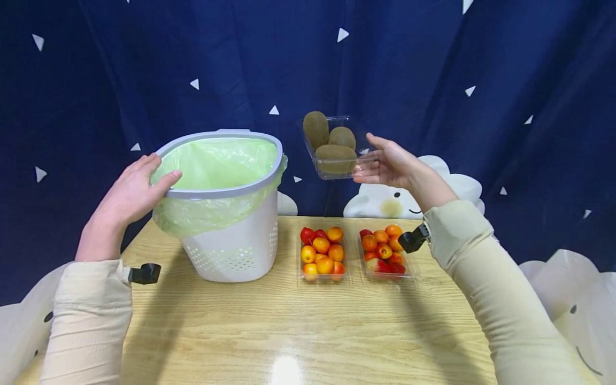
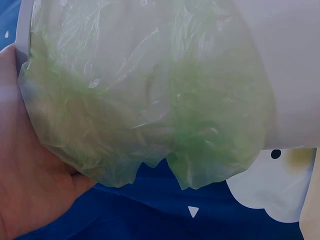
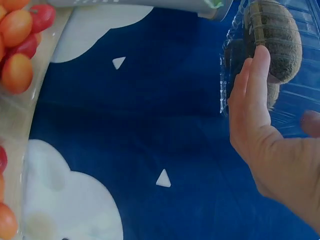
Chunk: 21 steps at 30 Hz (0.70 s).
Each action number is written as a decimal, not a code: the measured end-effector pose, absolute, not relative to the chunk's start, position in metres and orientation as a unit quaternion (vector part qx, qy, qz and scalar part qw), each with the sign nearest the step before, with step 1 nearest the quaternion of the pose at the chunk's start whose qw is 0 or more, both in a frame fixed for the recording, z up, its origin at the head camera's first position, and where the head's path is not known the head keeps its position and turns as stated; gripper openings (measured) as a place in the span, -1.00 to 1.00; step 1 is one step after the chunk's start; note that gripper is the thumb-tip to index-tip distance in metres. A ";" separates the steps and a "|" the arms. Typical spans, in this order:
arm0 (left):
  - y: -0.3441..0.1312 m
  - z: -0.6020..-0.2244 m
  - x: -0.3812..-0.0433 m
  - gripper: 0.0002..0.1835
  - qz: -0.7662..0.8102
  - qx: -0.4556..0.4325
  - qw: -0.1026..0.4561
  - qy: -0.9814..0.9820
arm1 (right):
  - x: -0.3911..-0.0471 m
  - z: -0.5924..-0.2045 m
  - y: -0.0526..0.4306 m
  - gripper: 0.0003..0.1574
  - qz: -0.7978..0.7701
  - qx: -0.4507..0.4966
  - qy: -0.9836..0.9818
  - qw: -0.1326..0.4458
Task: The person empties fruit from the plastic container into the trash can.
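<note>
A white bin (image 1: 231,240) with a grey rim and a pale green liner bag (image 1: 212,160) stands at the left of the table. My left hand (image 1: 132,187) holds its left rim, thumb and fingers at the edge; in the left wrist view the folded-over bag (image 2: 210,115) lies in front of part of it. Higher up, right of the bin, my right hand (image 1: 387,163) grips a clear plastic container (image 1: 348,120) by its right side, thumb above and fingers lower. Three brown kiwis (image 1: 336,159) sit in this raised container, which tilts toward the camera.
Two clear punnets of small orange and red fruit stand on the wooden table (image 1: 231,326), a left punnet (image 1: 323,277) beside the bin and a right punnet (image 1: 385,275) under my right forearm. A dark blue curtain (image 1: 240,53) hangs behind the table.
</note>
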<state>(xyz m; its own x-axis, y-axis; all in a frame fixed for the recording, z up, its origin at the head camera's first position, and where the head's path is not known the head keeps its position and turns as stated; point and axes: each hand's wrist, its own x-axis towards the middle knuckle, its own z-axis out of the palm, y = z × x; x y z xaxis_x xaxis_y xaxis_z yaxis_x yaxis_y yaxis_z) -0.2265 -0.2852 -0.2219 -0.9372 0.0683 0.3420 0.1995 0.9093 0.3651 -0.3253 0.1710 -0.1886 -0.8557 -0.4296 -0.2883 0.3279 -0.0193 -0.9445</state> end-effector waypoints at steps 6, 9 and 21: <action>-0.284 -0.222 -0.227 -0.15 -0.204 -0.068 0.162 -0.963 | -0.325 -0.182 0.155 0.00 -0.711 -0.052 0.652 0.260; -0.284 -0.222 -0.227 -0.14 -0.203 -0.066 0.160 -0.964 | -0.325 -0.178 0.147 -0.01 -0.707 -0.051 0.659 0.253; -0.284 -0.222 -0.226 -0.14 -0.204 -0.063 0.160 -0.964 | -0.323 -0.164 0.109 -0.11 -0.709 -0.045 0.662 0.240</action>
